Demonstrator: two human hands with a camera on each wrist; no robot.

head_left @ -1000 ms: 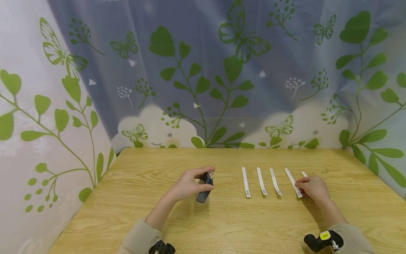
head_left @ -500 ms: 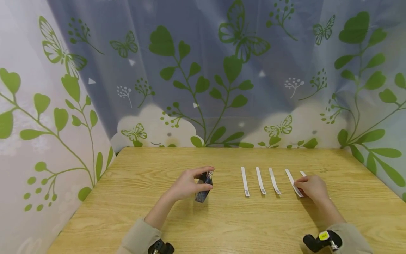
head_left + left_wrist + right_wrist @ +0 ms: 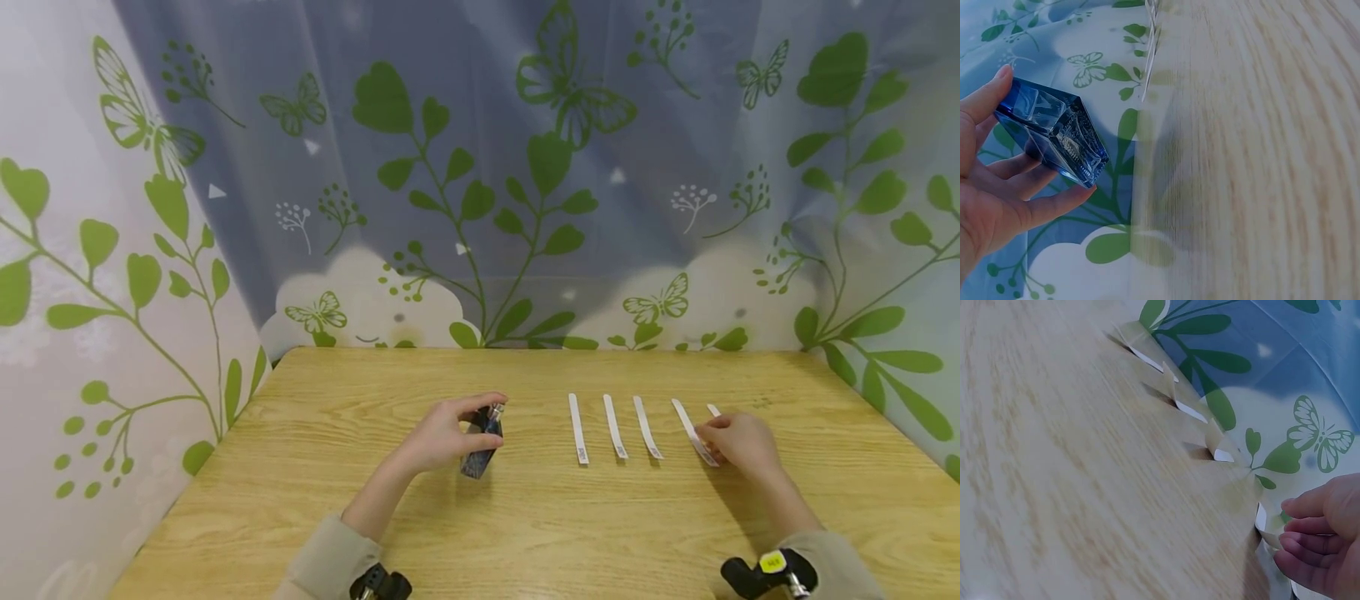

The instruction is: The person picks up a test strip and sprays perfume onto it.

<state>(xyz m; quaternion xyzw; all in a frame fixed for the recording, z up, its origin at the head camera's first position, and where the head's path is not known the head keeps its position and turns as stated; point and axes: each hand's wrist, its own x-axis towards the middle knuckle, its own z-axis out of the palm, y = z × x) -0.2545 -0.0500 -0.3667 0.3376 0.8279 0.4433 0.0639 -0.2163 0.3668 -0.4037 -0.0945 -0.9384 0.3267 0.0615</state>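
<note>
My left hand [image 3: 448, 435] holds a dark blue glass perfume bottle [image 3: 481, 457] tilted above the table, its silvery sprayer neck toward the forefinger. In the left wrist view the faceted base of the bottle [image 3: 1075, 134] faces the camera, with thumb and fingers round its sides. On the right, fingertips of my right hand [image 3: 741, 446] pinch a narrow white paper test strip [image 3: 686, 418] near its close, printed end. That strip [image 3: 1262, 520] curves up at the fingertips in the right wrist view. Another strip [image 3: 714, 409] is mostly hidden behind this hand.
Three more white strips, the left one [image 3: 578, 429], the middle one [image 3: 615, 427] and the right one [image 3: 648, 427], lie in a row between the hands. The wooden table [image 3: 540, 533] ends at a leaf-patterned curtain [image 3: 480, 167].
The pinched strip's near end has shifted slightly right and bends more. My right hand stays almost in place. The left hand keeps the perfume bottle where it was.
</note>
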